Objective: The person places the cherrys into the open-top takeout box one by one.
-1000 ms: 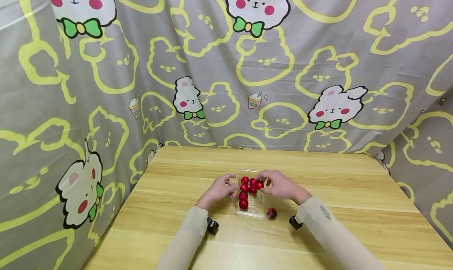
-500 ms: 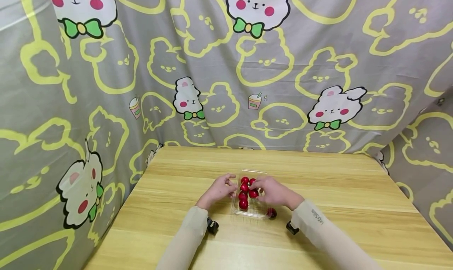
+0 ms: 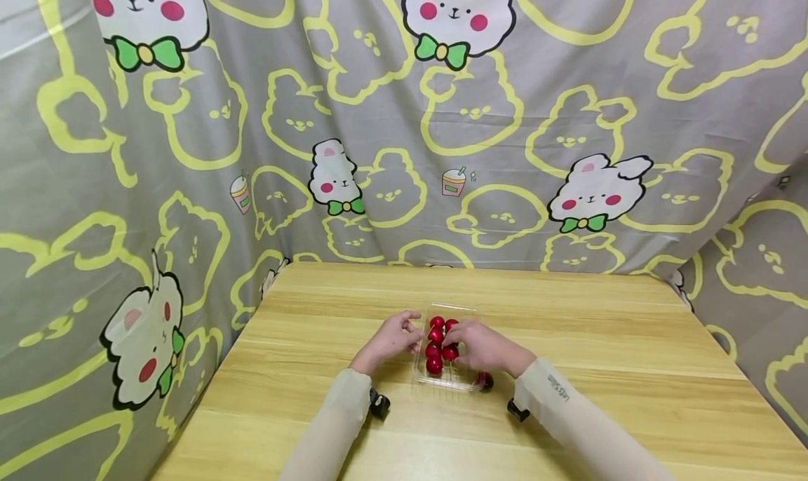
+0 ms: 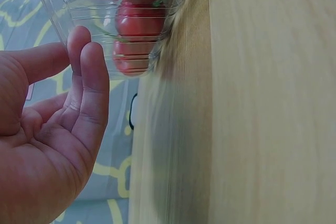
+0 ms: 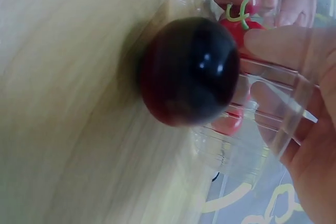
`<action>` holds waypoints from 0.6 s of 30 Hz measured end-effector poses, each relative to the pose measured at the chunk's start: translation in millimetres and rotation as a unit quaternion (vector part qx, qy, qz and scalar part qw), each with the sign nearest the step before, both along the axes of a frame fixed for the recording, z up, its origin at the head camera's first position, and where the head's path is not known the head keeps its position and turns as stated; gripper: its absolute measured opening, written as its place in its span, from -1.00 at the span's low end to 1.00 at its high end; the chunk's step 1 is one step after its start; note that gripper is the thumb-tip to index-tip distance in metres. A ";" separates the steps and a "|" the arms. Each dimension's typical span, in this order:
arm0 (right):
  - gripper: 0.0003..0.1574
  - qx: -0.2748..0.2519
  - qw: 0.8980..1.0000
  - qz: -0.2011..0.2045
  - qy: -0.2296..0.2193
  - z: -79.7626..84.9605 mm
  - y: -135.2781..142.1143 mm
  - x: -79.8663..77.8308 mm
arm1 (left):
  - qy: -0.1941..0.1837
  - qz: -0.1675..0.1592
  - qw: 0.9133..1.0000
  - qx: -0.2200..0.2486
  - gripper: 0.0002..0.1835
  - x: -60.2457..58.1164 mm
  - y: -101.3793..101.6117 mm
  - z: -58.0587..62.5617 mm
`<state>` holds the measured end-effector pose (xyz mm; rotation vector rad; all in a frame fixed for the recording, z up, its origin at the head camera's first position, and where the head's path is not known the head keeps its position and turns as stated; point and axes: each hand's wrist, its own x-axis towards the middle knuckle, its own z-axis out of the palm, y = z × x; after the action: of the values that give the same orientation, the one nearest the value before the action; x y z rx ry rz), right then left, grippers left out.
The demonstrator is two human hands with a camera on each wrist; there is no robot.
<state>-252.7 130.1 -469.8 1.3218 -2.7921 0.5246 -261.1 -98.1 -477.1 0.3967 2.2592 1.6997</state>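
A clear plastic box [image 3: 449, 382] sits on the table with several red cherries [image 3: 435, 334] inside, in a row along its left side and more beside them. The left hand [image 3: 393, 336] is at the left wall; in the left wrist view its thumb and fingertips meet at the box's edge. Over the box's right side, the right hand [image 3: 482, 345] reaches in, its thumb and finger around a cherry [image 3: 450, 353] in the second row and partly hiding others. A darker cherry [image 5: 191, 72] lies outside the box by its near right corner, below the right wrist.
The wooden table [image 3: 568, 313] extends around the box. A grey curtain [image 3: 391, 116] printed with yellow bear outlines and white rabbits hangs behind it and along the sides. Black wrist cameras [image 3: 379, 404] sit under both sleeves.
The right hand has moved left and a little towards the person, and the cherry at its fingers now lies nearer the front in the second row. The left hand and box have stayed put.
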 end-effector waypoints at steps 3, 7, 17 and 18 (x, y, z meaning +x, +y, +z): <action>-0.65 -0.001 1.000 0.004 0.007 -3.5 0.0 -2.0 | -0.006 0.001 1.000 -0.005 -0.46 -9.0 -1.1 -13.2; -0.64 0.003 1.000 0.005 0.009 -5.1 0.2 -3.0 | -0.009 0.002 1.000 -0.003 -0.46 -8.6 -1.2 -13.2; -0.62 0.004 1.000 0.008 0.014 -8.3 0.9 -5.8 | -0.006 -0.001 1.000 -0.001 -0.46 -10.0 -1.0 -15.5; -0.61 0.003 1.000 0.008 0.013 -8.6 0.8 -6.1 | -0.007 -0.002 1.000 -0.002 -0.46 -10.1 -1.0 -15.7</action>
<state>-258.8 130.9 -478.4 1.3420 -2.7675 0.4960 -271.2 -99.1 -492.7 0.3863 2.2500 1.6916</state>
